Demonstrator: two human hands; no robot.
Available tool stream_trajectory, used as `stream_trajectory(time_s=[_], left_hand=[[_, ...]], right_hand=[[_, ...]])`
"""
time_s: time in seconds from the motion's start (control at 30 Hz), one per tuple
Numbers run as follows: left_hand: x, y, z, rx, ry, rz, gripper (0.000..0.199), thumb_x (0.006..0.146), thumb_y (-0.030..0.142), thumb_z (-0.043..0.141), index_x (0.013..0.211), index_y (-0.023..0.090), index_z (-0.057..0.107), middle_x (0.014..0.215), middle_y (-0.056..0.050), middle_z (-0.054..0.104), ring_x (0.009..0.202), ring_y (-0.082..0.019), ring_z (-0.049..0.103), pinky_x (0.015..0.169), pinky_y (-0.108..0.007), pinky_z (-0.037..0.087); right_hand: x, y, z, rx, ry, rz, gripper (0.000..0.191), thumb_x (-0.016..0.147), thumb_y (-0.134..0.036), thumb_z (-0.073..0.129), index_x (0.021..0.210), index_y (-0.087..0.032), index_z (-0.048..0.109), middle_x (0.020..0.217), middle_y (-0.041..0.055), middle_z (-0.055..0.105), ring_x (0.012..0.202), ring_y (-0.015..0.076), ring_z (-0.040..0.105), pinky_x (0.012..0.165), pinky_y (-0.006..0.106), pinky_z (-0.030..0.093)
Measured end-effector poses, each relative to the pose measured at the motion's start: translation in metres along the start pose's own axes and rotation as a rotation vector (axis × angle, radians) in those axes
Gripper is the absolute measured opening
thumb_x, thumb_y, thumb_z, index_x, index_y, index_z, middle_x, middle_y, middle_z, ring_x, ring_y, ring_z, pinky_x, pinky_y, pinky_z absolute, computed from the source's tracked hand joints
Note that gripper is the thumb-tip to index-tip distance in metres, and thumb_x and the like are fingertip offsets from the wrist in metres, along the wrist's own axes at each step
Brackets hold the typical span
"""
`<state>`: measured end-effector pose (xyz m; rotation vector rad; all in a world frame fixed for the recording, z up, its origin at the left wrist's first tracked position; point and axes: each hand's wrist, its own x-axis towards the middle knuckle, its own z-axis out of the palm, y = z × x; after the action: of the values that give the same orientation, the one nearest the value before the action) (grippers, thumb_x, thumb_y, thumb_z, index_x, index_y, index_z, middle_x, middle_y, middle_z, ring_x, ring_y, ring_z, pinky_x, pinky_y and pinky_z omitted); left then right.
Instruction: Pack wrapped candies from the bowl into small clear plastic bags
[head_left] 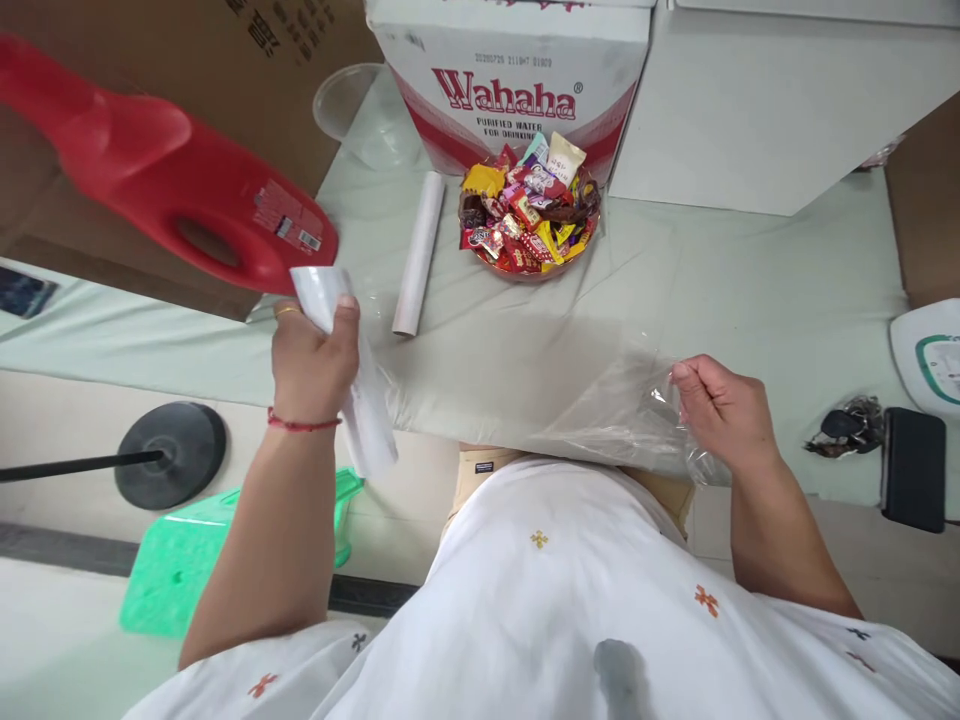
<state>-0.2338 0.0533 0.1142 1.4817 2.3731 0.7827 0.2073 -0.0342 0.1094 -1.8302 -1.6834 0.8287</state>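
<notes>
My left hand [315, 350] is closed around a roll of clear plastic wrap [367, 420], thumb on top, with the roll tilted over the table's front edge. A sheet of plastic film [592, 400] stretches from the roll across to the right. Its far end is gathered in my right hand [720, 405], pinched between thumb and fingers. Behind the film stands a bowl heaped with wrapped candies [529, 210]. Left of the bowl lies a slim pale tube [420, 255].
A Wahaha carton [517, 90] and a white box [757, 110] stand at the back. At left is a red jug [172, 180] beside a clear plastic container [375, 120]. Keys [847, 425] and a black phone [913, 468] lie at right. A green stool [180, 560] is below.
</notes>
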Motion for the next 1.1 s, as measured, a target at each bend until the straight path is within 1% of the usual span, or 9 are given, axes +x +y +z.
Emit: stream_trajectory(time_s=[0.13,0.27,0.43,0.53,0.63,0.8,0.9,0.97,1.1], left_hand=[[0.044,-0.015,0.024,0.054,-0.096,-0.1,0.073,0.073,0.084,0.068,0.081,0.028,0.022,0.088,-0.004,0.061,0.114,-0.037,0.057,0.1,-0.058,0.044],[0.081,-0.012,0.046,0.069,-0.181,-0.02,0.071,0.075,0.074,0.073,0.082,0.027,0.021,0.103,-0.007,0.06,0.123,-0.037,0.052,0.109,-0.064,0.037],[0.088,0.0,0.058,0.064,-0.188,0.038,0.064,0.077,0.069,0.074,0.087,0.024,0.031,0.128,-0.015,0.053,0.138,-0.044,0.036,0.114,-0.072,0.024],[0.058,0.015,0.058,0.0,-0.067,0.238,0.05,0.089,0.061,0.066,0.104,0.019,0.046,0.137,-0.014,0.049,0.143,-0.042,0.03,0.119,-0.069,0.017],[0.007,0.04,0.063,-0.192,-0.037,0.44,0.044,0.09,0.059,0.065,0.108,0.019,0.057,0.13,-0.014,0.055,0.135,-0.035,0.042,0.118,-0.058,0.028],[-0.081,0.092,0.098,-0.848,-0.859,0.325,0.055,0.087,0.073,0.062,0.098,0.019,0.069,0.107,-0.009,0.066,0.104,-0.023,0.062,0.093,-0.037,0.053],[-0.117,0.108,0.125,-1.186,-1.103,0.055,0.063,0.083,0.079,0.062,0.102,0.02,0.069,0.114,-0.01,0.066,0.11,-0.023,0.063,0.086,-0.033,0.055],[-0.137,0.108,0.136,-1.223,-1.034,-0.057,0.061,0.082,0.079,0.062,0.099,0.02,0.068,0.111,-0.009,0.066,0.105,-0.021,0.063,0.079,-0.03,0.055],[-0.167,0.089,0.135,-1.033,-0.624,-0.191,0.056,0.088,0.073,0.062,0.07,0.02,0.055,0.069,0.001,0.052,0.064,-0.012,0.048,0.058,-0.024,0.04]], right_hand=[[-0.006,0.005,0.0,0.013,0.05,0.039,0.04,0.102,-0.058,0.05,0.084,-0.025,0.063,0.053,-0.0035,0.056,0.048,0.0149,0.051,0.054,0.029,0.044],[-0.011,0.007,-0.001,-0.014,0.066,0.057,0.041,0.102,-0.058,0.05,0.086,-0.024,0.066,0.053,-0.0036,0.057,0.049,0.015,0.053,0.055,0.029,0.044],[-0.016,0.008,-0.002,-0.02,0.076,0.045,0.042,0.101,-0.059,0.051,0.085,-0.024,0.067,0.053,-0.0037,0.055,0.05,0.0145,0.052,0.057,0.029,0.045],[-0.014,0.007,-0.002,0.031,0.019,0.058,0.041,0.1,-0.059,0.053,0.088,-0.024,0.069,0.053,-0.0042,0.053,0.05,0.0145,0.052,0.055,0.028,0.044],[-0.008,0.003,-0.003,0.145,-0.117,0.077,0.043,0.099,-0.061,0.055,0.096,-0.022,0.073,0.052,-0.0053,0.049,0.049,0.0137,0.051,0.051,0.027,0.041],[0.001,-0.015,-0.005,0.382,-0.424,0.089,0.054,0.095,-0.067,0.058,0.114,-0.02,0.077,0.049,-0.0061,0.048,0.041,0.0114,0.044,0.043,0.025,0.034],[0.002,-0.032,-0.007,0.505,-0.41,0.118,0.058,0.093,-0.07,0.058,0.115,-0.02,0.076,0.049,-0.0053,0.05,0.036,0.0099,0.037,0.038,0.026,0.027],[0.004,-0.042,-0.008,0.587,-0.27,0.151,0.058,0.093,-0.071,0.056,0.116,-0.021,0.074,0.049,-0.0057,0.048,0.034,0.0091,0.03,0.037,0.026,0.022],[0.016,-0.052,-0.009,0.637,-0.003,0.189,0.062,0.093,-0.076,0.046,0.128,-0.028,0.064,0.052,-0.0069,0.038,0.037,0.0106,0.02,0.039,0.029,0.02]])
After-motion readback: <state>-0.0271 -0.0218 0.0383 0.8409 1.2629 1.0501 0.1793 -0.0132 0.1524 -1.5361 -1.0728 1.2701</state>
